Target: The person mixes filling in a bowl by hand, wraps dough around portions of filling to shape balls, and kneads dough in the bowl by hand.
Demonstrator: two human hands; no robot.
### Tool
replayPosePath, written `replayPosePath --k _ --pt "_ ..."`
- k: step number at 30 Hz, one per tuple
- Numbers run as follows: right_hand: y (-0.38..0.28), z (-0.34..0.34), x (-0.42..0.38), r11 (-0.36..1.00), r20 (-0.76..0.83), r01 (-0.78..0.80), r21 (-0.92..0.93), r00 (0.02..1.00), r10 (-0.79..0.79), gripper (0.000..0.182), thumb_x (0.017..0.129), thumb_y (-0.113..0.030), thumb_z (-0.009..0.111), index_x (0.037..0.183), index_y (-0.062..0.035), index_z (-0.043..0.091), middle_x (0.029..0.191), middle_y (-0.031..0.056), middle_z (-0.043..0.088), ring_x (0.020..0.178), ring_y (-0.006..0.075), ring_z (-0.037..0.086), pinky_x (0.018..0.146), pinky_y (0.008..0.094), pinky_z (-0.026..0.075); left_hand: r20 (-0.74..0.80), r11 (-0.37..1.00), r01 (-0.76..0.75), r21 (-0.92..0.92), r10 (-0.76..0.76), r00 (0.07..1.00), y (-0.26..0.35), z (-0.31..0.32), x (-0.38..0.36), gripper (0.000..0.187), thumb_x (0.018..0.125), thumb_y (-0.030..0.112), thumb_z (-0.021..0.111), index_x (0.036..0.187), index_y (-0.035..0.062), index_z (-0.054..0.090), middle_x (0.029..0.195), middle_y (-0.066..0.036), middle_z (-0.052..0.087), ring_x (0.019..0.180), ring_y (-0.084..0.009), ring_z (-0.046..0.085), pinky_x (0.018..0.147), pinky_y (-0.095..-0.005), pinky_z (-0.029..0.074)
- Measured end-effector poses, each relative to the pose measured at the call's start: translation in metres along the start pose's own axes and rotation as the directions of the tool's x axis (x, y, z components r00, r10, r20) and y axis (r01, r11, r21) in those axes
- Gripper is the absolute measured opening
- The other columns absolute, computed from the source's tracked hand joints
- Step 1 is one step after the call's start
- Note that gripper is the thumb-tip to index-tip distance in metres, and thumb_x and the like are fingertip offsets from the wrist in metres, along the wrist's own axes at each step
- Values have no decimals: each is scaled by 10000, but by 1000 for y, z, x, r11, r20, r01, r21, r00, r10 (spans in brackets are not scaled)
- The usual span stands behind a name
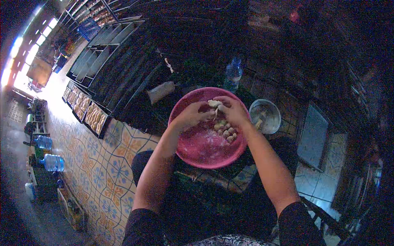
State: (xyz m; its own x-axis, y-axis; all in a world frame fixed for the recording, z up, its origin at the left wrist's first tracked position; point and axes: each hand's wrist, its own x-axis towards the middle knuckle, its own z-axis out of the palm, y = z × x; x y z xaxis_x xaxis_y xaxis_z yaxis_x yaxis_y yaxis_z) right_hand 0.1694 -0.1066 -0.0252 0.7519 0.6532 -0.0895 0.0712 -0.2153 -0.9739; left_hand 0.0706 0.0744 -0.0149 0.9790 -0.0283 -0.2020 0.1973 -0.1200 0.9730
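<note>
Over a pink basin [201, 158], both my hands meet at a pale, whitish piece of dough [214, 103]. My left hand [194, 115] has its fingers curled in against the dough from the left. From the right, my right hand [232, 112] grips it between thumb and fingers. Several small round dough balls [226, 132] lie in short rows inside the basin, below my right hand. White powder dusts the basin floor. The fingers partly cover the piece, so its full shape is hidden.
A metal bowl [266, 116] stands right of the basin, and a clear plastic bottle [234, 74] behind it. To the left are stacked dark trays [98, 53] and trays of pale shaped pieces [95, 118]. Large water bottles [53, 162] stand at the far left.
</note>
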Motion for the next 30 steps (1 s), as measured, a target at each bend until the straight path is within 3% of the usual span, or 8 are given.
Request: replayPosePath --k 4,6,12,16,18,21,24,30 --pt "-7 7 -4 895 27 -225 384 972 232 295 947 -33 597 1238 -35 647 1166 51 694 1046 151 647 948 309 509 -4 999 -37 -37 37 999 11 2 -1 490 899 265 752 1296 21 600 1064 -78 706 969 -154 646 852 -318 531" --pt "-7 8 -4 989 -68 -18 145 997 28 239 930 -255 685 1110 -105 731 1015 53 748 939 186 695 860 349 540 -132 975 -15 220 45 990 35 8 -14 434 900 234 746 1254 12 629 1045 -86 717 950 -157 661 840 -312 540" --pt "-50 -9 -22 906 -25 184 -381 978 -209 262 902 -118 667 1157 -69 703 1080 100 730 1005 228 704 879 346 544 -290 934 -28 356 139 947 15 7 0 302 930 191 705 1166 2 698 997 -93 734 912 -160 672 825 -317 542" --pt "-51 -4 -28 904 43 157 -397 987 -152 313 887 -146 683 1195 -91 687 1087 133 720 991 279 709 869 366 550 -353 975 -1 222 81 932 17 11 -5 257 945 170 683 1146 14 717 999 -83 739 909 -150 672 808 -315 536" --pt "-30 6 -22 777 157 433 -457 899 -409 356 868 -192 717 1196 -68 661 1071 169 712 970 317 710 849 391 555 -324 965 -25 -261 -64 944 14 17 -7 254 949 153 673 1148 1 713 1021 -89 737 917 -146 669 805 -307 533" --pt "4 17 -14 619 236 453 -641 884 -403 349 851 -178 723 1165 -50 640 1027 196 704 941 347 705 828 416 554 -387 970 95 223 -1 922 39 17 -16 260 951 133 664 1154 -28 691 1035 -102 722 924 -152 666 821 -295 540" --pt "-51 13 -33 894 -31 266 -360 954 -297 307 827 -138 716 1106 -39 633 1003 199 698 946 366 695 828 435 550 -395 996 87 32 -67 916 53 12 -20 247 928 83 677 1151 -24 667 1043 -97 705 908 -156 663 825 -290 547" --pt "-40 9 -29 666 88 551 -504 799 -595 380 798 -146 737 1152 -41 646 1100 180 697 1017 336 690 854 409 540 -463 992 -126 -30 98 881 38 29 -13 266 891 5 694 1151 13 635 1029 -75 694 887 -156 658 815 -291 547"
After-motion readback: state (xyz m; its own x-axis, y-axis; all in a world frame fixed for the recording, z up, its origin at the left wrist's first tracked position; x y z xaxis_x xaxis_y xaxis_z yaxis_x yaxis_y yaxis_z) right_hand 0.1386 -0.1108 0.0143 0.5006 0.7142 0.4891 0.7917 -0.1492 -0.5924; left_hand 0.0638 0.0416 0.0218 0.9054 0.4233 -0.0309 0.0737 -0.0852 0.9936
